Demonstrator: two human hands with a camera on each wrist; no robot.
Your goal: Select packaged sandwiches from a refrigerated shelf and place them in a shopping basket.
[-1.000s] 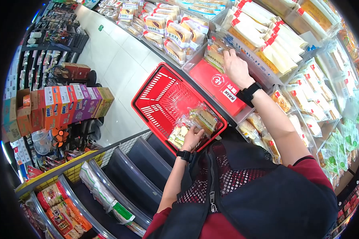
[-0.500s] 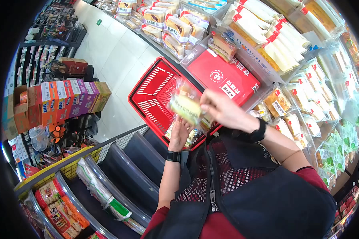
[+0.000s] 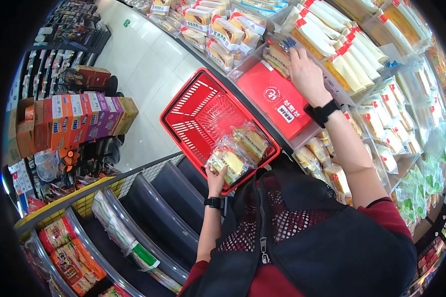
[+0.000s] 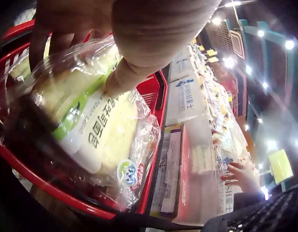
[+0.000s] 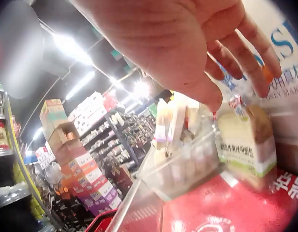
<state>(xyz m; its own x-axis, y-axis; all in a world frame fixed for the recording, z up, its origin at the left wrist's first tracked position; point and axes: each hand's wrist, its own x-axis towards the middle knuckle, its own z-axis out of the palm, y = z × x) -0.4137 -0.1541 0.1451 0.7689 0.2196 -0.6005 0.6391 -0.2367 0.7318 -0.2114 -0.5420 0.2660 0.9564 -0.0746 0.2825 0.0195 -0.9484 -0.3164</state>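
While my left hand (image 3: 216,182) grips the held bread (image 3: 229,163), thumb on the front of its wrapper and fingers round the far side, my right hand (image 3: 308,78) reaches to the upper bread (image 3: 277,58). The right hand is fairly wide, its fingers apart and slightly bent over the top of that pack; I cannot tell whether they touch the wrapper. The held bread lies in the red basket (image 3: 199,74), towards 5 to 6 o'clock from its middle, with the second bread (image 3: 252,143) beside it, nearer 4 o'clock.

At 2 o'clock from the basket, the red box (image 3: 270,94) lies flat in the clear bin (image 3: 246,66), and the upper bread sits at the box's 12 o'clock end. Filled buns (image 3: 226,33) in wrappers are piled at 12 o'clock from the basket. Long white packs (image 3: 349,52) lie between 1 and 2 o'clock from the red box. Stacked cartons (image 3: 91,119) stand at 9 o'clock from the basket, beyond the pale floor (image 3: 148,94), and noodle packs (image 3: 77,265) fill a rack towards 8 o'clock.
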